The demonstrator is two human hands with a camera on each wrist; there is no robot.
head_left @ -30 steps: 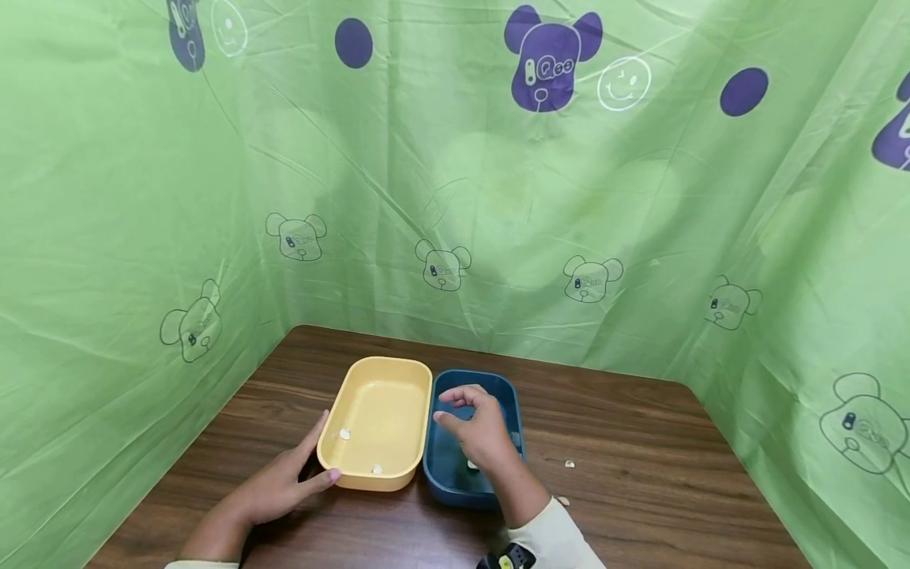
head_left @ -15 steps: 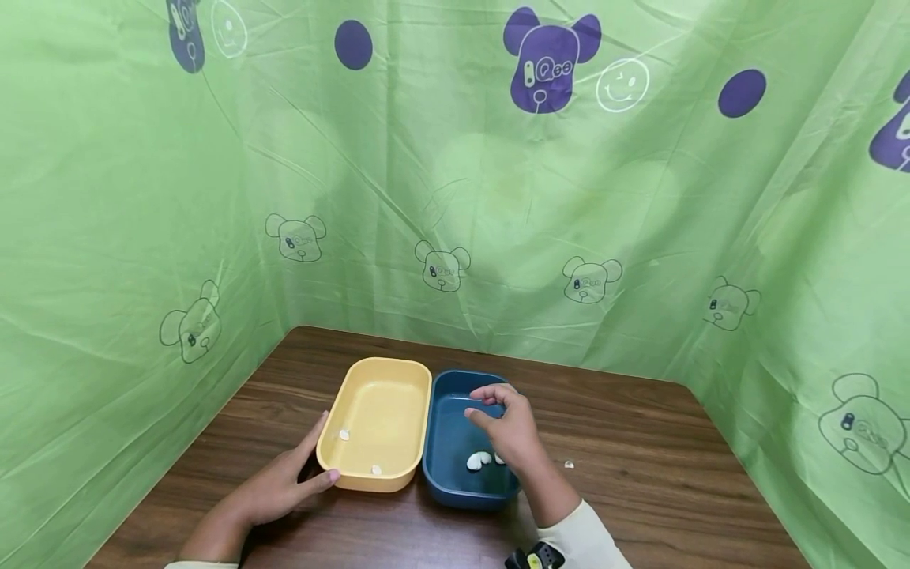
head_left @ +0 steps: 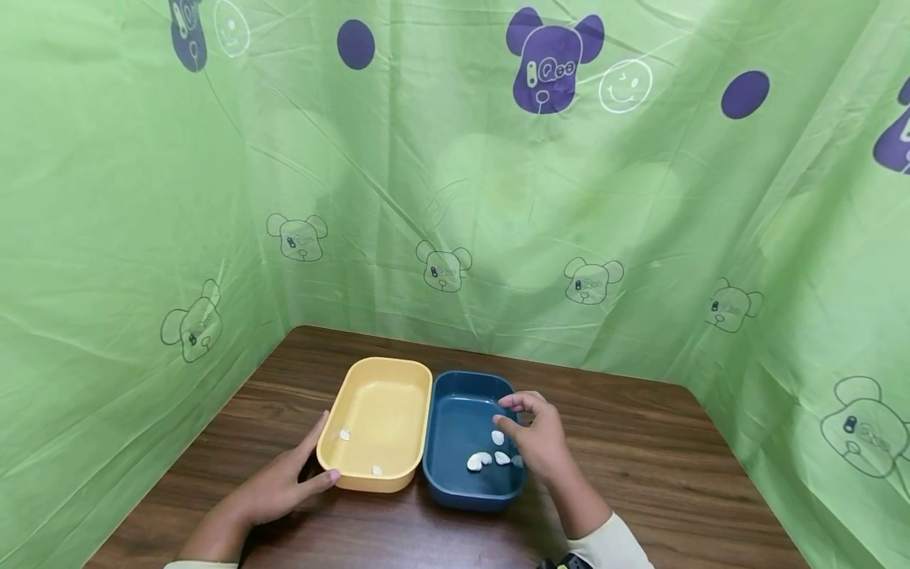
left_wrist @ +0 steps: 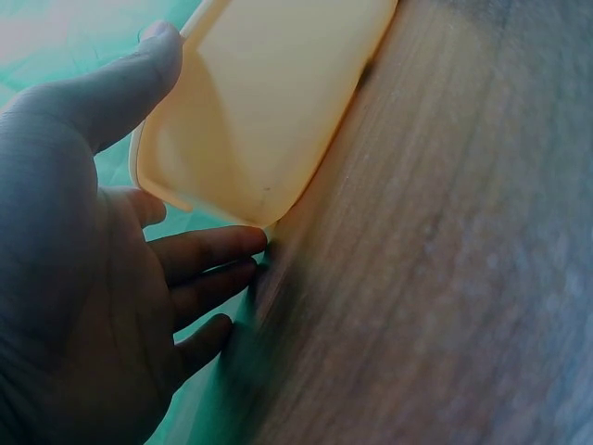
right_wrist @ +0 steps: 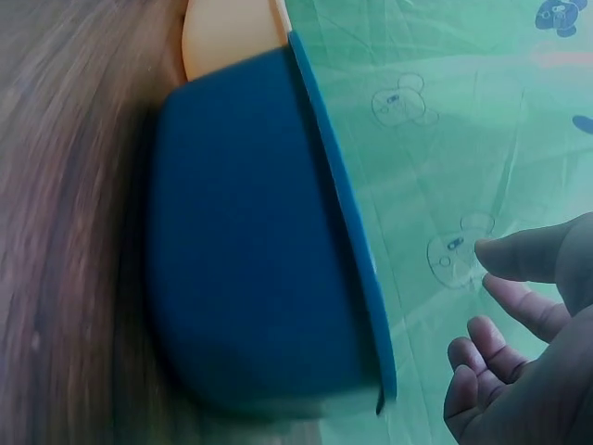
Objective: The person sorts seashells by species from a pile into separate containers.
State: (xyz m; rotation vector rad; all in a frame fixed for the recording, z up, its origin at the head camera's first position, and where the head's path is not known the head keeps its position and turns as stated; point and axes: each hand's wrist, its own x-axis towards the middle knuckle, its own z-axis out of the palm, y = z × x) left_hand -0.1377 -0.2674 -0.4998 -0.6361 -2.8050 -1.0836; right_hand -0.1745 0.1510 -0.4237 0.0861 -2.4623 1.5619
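Observation:
My left hand (head_left: 284, 478) rests at the near-left corner of a yellow plastic box (head_left: 384, 474), thumb by its front rim and straight fingers along its outer side. Two small white pebble-like pieces (head_left: 344, 435) lie in that box. Touching its right side is a dark blue box (head_left: 465, 499), with several white pebble-like pieces (head_left: 475, 463) on its floor. Over the blue box's right rim is my right hand (head_left: 543, 442), thumb and forefinger apart. In the right wrist view its fingers (right_wrist: 496, 348) are loosely bent, with nothing seen between them.
Both boxes stand on a brown wood-grain table (head_left: 654, 474). A green curtain (head_left: 455, 182) printed with bears hangs behind the table and along both sides.
My right hand has moved right, from over the middle of the blue box to its right rim, uncovering the white pieces inside. The left hand and both boxes have stayed put.

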